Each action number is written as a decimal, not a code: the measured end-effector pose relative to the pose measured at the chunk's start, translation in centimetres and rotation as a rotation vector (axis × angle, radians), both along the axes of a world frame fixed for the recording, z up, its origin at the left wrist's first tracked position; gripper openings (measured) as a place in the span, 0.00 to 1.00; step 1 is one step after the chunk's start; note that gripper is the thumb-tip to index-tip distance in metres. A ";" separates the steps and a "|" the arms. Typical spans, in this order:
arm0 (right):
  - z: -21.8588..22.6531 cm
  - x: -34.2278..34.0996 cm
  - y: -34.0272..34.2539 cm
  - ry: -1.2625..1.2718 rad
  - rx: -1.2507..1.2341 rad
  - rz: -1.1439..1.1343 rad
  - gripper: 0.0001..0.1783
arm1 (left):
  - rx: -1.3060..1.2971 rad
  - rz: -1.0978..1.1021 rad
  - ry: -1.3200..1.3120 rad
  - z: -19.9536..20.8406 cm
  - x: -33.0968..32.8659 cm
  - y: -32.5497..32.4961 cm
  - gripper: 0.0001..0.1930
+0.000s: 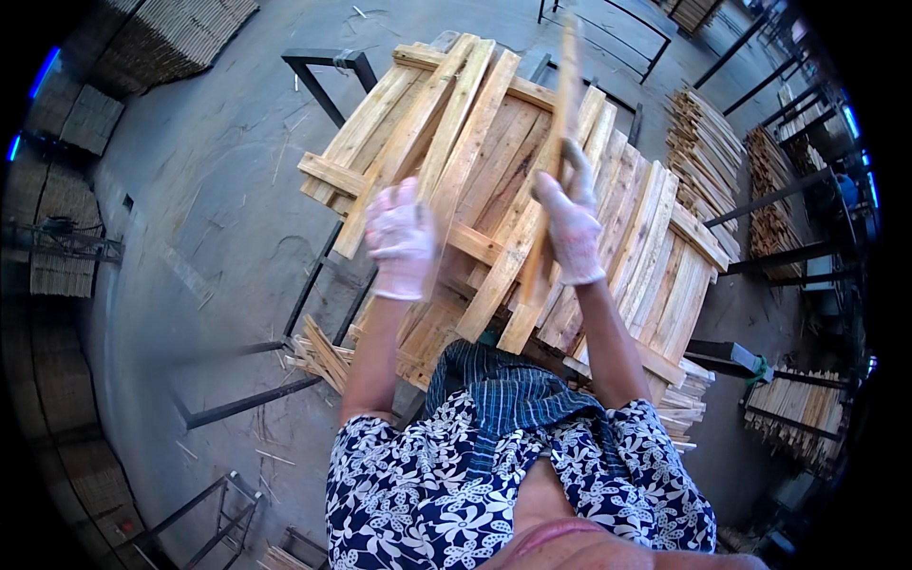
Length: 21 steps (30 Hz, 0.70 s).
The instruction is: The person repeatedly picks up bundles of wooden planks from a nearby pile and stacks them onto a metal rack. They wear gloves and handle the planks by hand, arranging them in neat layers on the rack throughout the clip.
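My right hand [573, 228], in a pale work glove, grips a long wooden plank [567, 90] raised on edge above the pile, its far end blurred. My left hand [399, 239], gloved too, is over the near left planks with its fingers smeared by motion; whether it holds a board is unclear. Beneath both hands, loose planks [484, 133] lie side by side and askew over wooden crosspieces [332, 174]. To the right, a slatted wooden panel [655, 256] has boards set close together on its crosspieces.
A dark metal frame [328, 62] supports the wood. Thin offcuts [323, 353] lie at the lower left. Stacks of slats stand on the right [703, 142] and far left [176, 38]. Another metal frame [223, 513] is at the lower left, with wood scraps on the floor.
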State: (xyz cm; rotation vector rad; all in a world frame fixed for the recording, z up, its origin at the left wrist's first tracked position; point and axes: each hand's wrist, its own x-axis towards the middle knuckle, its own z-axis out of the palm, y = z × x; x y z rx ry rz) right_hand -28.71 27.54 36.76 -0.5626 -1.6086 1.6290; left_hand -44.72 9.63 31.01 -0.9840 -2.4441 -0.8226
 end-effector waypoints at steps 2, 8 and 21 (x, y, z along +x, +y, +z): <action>-1.3 -5.8 0.3 -0.053 0.181 -0.087 0.41 | -0.052 0.063 -0.126 -0.8 -1.0 -2.8 0.21; -9.5 -17.3 2.0 -0.812 0.150 -0.117 0.49 | -0.481 -0.127 -0.538 -3.3 2.9 -5.2 0.50; -2.3 8.9 3.6 -0.202 -0.054 0.053 0.52 | 0.266 -0.406 -1.244 -5.1 2.4 -6.1 0.57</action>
